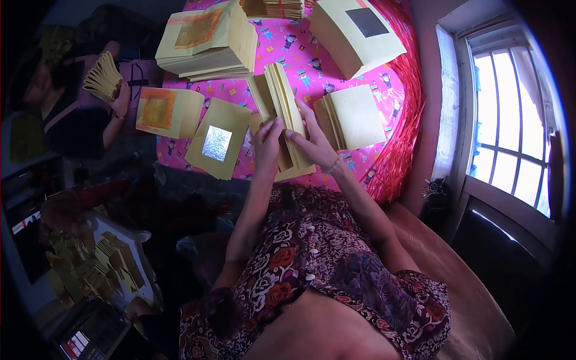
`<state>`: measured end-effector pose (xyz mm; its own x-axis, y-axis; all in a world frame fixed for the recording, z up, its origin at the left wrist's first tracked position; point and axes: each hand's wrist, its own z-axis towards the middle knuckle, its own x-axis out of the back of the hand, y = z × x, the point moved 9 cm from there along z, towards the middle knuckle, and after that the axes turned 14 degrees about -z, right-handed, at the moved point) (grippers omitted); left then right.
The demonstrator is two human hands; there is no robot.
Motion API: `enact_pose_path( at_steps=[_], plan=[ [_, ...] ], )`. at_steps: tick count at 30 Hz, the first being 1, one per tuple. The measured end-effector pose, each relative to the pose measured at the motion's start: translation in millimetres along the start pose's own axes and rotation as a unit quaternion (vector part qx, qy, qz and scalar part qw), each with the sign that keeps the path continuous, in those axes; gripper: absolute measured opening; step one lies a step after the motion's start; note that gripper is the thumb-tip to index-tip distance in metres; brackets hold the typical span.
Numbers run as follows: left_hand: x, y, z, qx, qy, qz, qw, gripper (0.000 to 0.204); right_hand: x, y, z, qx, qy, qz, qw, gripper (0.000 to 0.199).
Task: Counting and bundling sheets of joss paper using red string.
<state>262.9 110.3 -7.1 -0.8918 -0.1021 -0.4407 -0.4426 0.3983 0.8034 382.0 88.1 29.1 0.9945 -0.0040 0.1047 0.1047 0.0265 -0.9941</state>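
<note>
Over the near part of a pink patterned tabletop, I hold a thin upright bundle of pale yellow paper sheets (279, 90). My left hand (268, 143) has its fingertips pinched on the left edge of the bundle. My right hand (316, 143) is closed round its right side, thumb across the front and fingers behind. More yellow sheets lie beneath my hands. Left of them lies a flat yellow sheet with a silver square (207, 135). To the right sits a short stack of plain pale sheets (357, 117).
Thick paper stacks stand farther back, one with an orange-gold patch (207, 45), another with a dark square (354, 36). A smaller gold-patched stack (171, 111) is at left. Red tinsel strips (399, 144) hang along the right edge. Another person's hand (122, 99) holds fanned papers.
</note>
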Motion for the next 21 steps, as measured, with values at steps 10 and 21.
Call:
enact_pose_path(
  at_steps=[10, 21],
  plan=[
    [-1.8, 0.5, 0.3, 0.001, -0.001, 0.0, 1.0, 0.025, 0.2, 4.0, 0.1, -0.004, 0.0, 0.005, 1.0, 0.073],
    [-0.8, -2.7, 2.2, -0.01, -0.015, 0.008, 1.0, 0.024, 0.6, 3.4, -0.8, -0.025, -0.007, 0.04, 0.999, 0.071]
  ],
)
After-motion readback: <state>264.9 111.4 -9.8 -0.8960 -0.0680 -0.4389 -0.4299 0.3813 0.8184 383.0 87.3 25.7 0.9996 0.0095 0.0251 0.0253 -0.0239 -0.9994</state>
